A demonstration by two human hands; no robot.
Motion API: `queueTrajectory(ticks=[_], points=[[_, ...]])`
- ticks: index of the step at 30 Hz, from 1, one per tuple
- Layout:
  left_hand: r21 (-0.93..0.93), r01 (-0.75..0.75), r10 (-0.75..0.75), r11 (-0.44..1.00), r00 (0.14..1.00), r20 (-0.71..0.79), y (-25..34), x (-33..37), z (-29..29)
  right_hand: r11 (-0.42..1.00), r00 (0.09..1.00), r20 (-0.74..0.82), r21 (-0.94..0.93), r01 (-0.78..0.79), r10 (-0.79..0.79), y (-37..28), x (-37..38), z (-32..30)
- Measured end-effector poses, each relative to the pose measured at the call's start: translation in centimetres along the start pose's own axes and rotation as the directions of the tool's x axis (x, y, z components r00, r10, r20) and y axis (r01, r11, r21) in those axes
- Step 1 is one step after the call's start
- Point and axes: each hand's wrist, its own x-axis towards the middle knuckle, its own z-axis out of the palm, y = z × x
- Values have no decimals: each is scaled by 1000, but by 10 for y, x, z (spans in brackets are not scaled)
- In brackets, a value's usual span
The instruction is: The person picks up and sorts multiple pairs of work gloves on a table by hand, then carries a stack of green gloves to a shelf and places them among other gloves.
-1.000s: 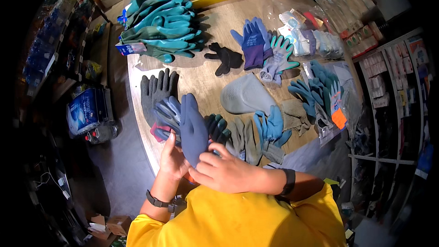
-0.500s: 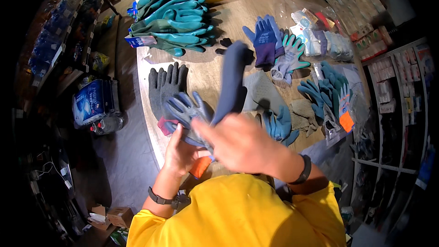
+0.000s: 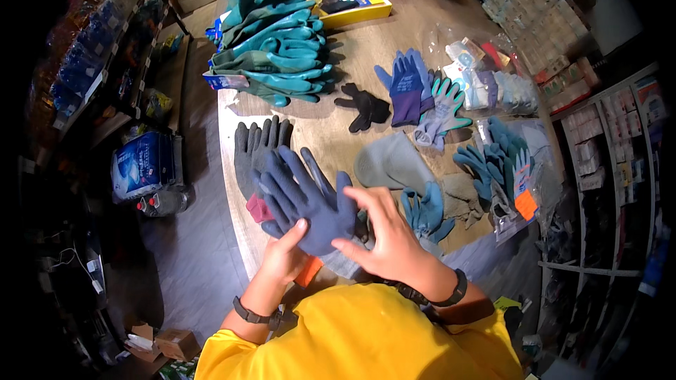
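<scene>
A dark blue work glove (image 3: 313,200) is held up in front of me, palm face up and fingers pointing away, on top of a second glove whose grey fingers (image 3: 318,169) show behind it. My left hand (image 3: 282,257) grips the pair at the lower left, thumb pressed on the palm. At its right edge my right hand (image 3: 384,236) pinches the glove, fingers by the glove's thumb and my thumb near the cuff. An orange piece (image 3: 308,271) shows below my left hand. Just beyond lies a dark grey glove (image 3: 260,142) with a pinkish-red cuff (image 3: 259,208).
Teal gloves (image 3: 274,49) are stacked at the far left of the table. Black gloves (image 3: 365,107), purple-blue gloves (image 3: 407,91), a grey cloth piece (image 3: 394,160), blue gloves (image 3: 426,211) and bagged gloves (image 3: 503,169) lie rightward. A yellow box (image 3: 359,13) stands behind; shelves (image 3: 612,169) flank the right.
The dark blue glove, blurred and raised in my right hand before, now lies flat over the other glove in my left hand. My right hand has opened out along its right edge.
</scene>
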Motion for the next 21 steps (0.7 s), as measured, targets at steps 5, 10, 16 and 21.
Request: queueTrajectory(ticks=[5, 10, 16, 21], points=[[84, 52, -63, 995, 988, 142, -7, 0, -5, 725, 914, 299, 560, -401, 275, 41, -7, 21], [573, -167, 88, 802, 983, 164, -4, 4, -22, 747, 934, 156, 564, -351, 321, 56, 11, 3], [926, -287, 447, 244, 881, 156, 14, -13, -44, 975, 866, -448, 112, -190, 220, 108, 85, -76], [961, -275, 555, -36, 794, 248, 4, -17, -73, 963, 907, -408, 269, 8, 106, 120, 167, -121]])
